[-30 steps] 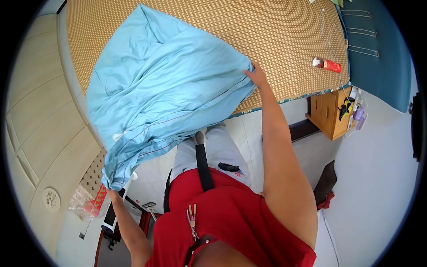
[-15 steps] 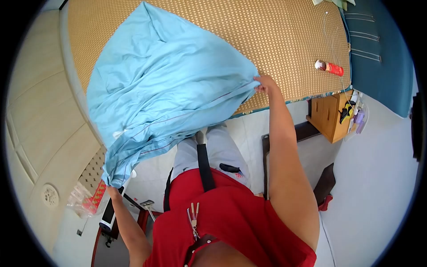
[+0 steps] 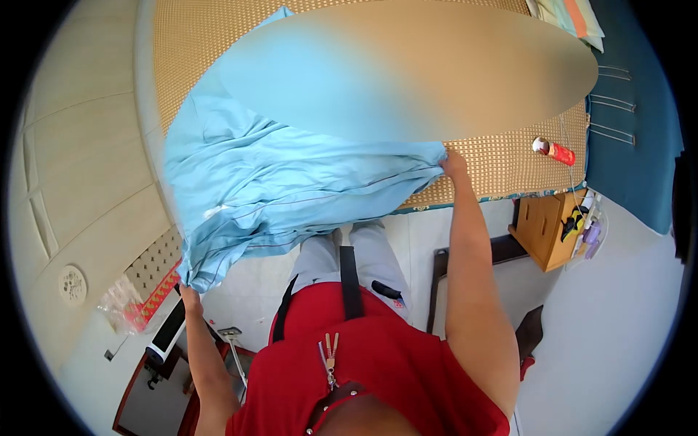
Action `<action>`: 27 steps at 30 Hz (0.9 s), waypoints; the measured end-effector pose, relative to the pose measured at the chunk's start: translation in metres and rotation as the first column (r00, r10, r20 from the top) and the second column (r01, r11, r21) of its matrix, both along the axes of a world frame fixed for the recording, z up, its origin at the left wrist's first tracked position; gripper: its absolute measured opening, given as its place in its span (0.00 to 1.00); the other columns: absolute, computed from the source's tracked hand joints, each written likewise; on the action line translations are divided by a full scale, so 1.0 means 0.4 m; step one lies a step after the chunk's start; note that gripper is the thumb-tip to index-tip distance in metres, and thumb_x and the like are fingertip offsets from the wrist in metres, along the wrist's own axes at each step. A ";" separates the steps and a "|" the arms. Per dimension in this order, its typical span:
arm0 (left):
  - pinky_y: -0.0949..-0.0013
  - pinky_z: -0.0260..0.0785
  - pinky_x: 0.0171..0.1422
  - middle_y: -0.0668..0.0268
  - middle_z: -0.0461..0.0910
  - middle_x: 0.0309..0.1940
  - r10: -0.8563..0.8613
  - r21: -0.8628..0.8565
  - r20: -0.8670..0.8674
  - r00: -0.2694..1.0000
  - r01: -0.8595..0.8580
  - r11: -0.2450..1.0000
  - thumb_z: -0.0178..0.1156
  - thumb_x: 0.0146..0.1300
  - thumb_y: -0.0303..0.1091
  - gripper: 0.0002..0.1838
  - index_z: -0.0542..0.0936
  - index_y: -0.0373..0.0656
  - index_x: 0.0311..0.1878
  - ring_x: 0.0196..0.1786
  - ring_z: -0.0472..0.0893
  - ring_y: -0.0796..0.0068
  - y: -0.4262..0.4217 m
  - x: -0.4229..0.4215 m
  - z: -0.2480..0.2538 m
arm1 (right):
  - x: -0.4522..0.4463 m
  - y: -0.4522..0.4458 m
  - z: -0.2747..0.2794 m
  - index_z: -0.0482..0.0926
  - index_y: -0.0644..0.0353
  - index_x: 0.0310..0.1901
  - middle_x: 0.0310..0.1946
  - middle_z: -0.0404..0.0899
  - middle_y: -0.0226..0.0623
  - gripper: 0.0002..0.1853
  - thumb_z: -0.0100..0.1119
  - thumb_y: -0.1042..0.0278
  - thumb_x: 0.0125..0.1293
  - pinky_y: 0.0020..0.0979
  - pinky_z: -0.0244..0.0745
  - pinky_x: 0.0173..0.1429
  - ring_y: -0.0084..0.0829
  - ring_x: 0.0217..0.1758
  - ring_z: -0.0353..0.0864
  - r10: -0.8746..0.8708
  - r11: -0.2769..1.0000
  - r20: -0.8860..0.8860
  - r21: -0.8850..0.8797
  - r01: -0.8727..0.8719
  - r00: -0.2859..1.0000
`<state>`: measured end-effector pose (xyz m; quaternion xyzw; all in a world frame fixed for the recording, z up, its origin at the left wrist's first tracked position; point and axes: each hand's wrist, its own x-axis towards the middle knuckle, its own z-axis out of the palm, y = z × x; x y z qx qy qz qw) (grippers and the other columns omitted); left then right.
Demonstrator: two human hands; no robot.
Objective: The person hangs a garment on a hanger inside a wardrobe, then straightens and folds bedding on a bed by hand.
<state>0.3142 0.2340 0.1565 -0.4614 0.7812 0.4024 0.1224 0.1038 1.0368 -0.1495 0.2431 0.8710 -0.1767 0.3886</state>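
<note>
A large light blue cloth (image 3: 291, 174) hangs in folds between my hands, partly lying over the woven mat on the bed. My left hand (image 3: 191, 296) is closed on its bunched lower left corner. At the cloth's right corner, my right hand (image 3: 454, 164) grips the edge with closed fingers. A thin dark seam line runs along the near side of the cloth. A blurred oval hides the cloth's upper part and much of the mat.
The woven mat (image 3: 509, 160) carries a red bottle (image 3: 562, 153) at right. A wooden nightstand (image 3: 542, 229) stands beside the blue headboard (image 3: 632, 160). A striped pillow (image 3: 567, 22) is at top right. Plastic-wrapped items (image 3: 131, 309) and a white-and-black device (image 3: 167, 334) are at lower left.
My right hand has moved right with its corner, pulling the near edge of the cloth straighter. The view has shifted, and a blurred oval now covers the upper part.
</note>
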 end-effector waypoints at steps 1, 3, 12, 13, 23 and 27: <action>0.71 0.65 0.55 0.67 0.79 0.48 -0.030 -0.013 -0.005 1.000 0.030 0.999 0.53 0.64 0.36 0.21 0.74 0.37 0.58 0.50 0.76 0.74 -0.007 -0.001 -0.016 | 0.010 0.000 0.022 0.70 0.61 0.59 0.49 0.79 0.51 0.33 0.68 0.56 0.53 0.43 0.73 0.57 0.50 0.53 0.79 0.006 0.999 -0.025 -0.052 -0.007 1.000; 0.71 0.65 0.56 0.66 0.79 0.49 -0.055 -0.022 0.013 0.998 0.055 0.998 0.52 0.64 0.33 0.20 0.74 0.36 0.58 0.51 0.76 0.73 0.066 -0.051 -0.009 | 0.040 -0.012 0.051 0.73 0.60 0.57 0.49 0.79 0.53 0.31 0.69 0.57 0.52 0.43 0.73 0.57 0.50 0.52 0.79 0.025 1.000 -0.104 -0.014 -0.026 0.994; 0.71 0.66 0.55 0.64 0.80 0.47 -0.129 0.043 0.113 0.985 0.125 0.991 0.54 0.63 0.33 0.18 0.77 0.36 0.55 0.50 0.76 0.73 0.036 -0.044 -0.027 | 0.058 -0.097 0.045 0.64 0.53 0.65 0.65 0.62 0.52 0.32 0.62 0.67 0.58 0.43 0.70 0.63 0.53 0.63 0.69 -0.140 0.971 -0.160 0.170 0.167 0.977; 0.71 0.66 0.55 0.64 0.80 0.47 -0.107 0.009 0.146 0.983 0.107 0.994 0.55 0.63 0.33 0.18 0.77 0.35 0.54 0.50 0.76 0.73 0.034 -0.033 -0.025 | 0.061 -0.088 0.043 0.60 0.47 0.68 0.69 0.55 0.50 0.33 0.58 0.70 0.60 0.43 0.68 0.65 0.53 0.66 0.65 -0.146 0.980 -0.155 0.111 0.164 0.977; 0.67 0.66 0.57 0.60 0.79 0.49 -0.096 0.100 0.245 0.965 0.073 0.992 0.54 0.64 0.35 0.21 0.74 0.34 0.57 0.52 0.76 0.69 -0.008 0.048 -0.055 | 0.079 -0.096 -0.071 0.72 0.69 0.51 0.48 0.78 0.59 0.25 0.64 0.66 0.52 0.46 0.73 0.55 0.55 0.51 0.78 0.013 0.994 -0.046 0.111 -0.008 0.999; 0.66 0.66 0.58 0.58 0.79 0.49 -0.114 0.088 0.102 0.988 0.106 0.990 0.50 0.64 0.30 0.20 0.73 0.33 0.58 0.53 0.76 0.68 -0.001 0.046 -0.076 | 0.088 -0.157 -0.016 0.77 0.68 0.46 0.43 0.81 0.49 0.20 0.62 0.63 0.55 0.43 0.76 0.47 0.47 0.45 0.80 -0.281 0.947 -0.144 -0.201 0.250 0.949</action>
